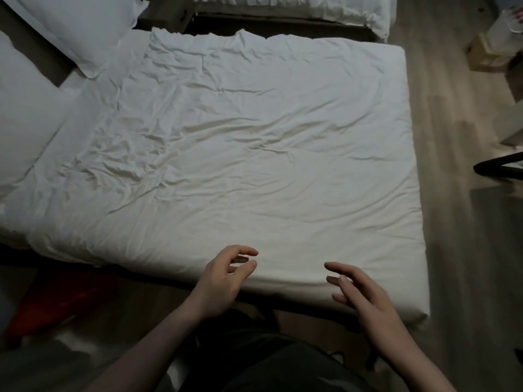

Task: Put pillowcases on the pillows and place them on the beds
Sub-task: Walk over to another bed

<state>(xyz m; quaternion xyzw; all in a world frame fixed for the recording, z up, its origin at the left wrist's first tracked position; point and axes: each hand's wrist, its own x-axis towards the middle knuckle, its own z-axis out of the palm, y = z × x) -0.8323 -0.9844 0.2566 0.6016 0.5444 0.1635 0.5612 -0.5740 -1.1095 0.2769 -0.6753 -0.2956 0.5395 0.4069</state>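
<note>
My left hand (223, 281) hangs over the near edge of the bed with its fingers (243, 254) loosely curled and spread, thumb apart from them, holding nothing. My right hand (365, 295) is beside it, a gap between the two, its fingers (343, 271) nearly straight and fanned toward the left, also holding nothing. I cannot tell whether either hand touches the cover or hovers just above it. Both bare forearms run back toward me over dark clothing at the bottom of the view.

Under the hands lies the bed (402, 278), which fills most of what I see. It is covered with a white duvet (254, 151), heavily creased on its left half and far edge, smoother toward the right. At the far left, two white pillows in their cases rest at the head of the bed: one pillow (25, 108) at the left edge lying on the cover, a second pillow (82, 26) farther away in the corner, propped against something dark behind it.

Beyond the far edge, across a dark gap, I see the edge of a second bed (311, 7) with rumpled white linen. To the right runs a wood-look floor (452, 137), with cardboard boxes (489, 52) at the far right and a black bar (498, 165) nearer. Something red (56, 301) lies on the floor at the near left.
</note>
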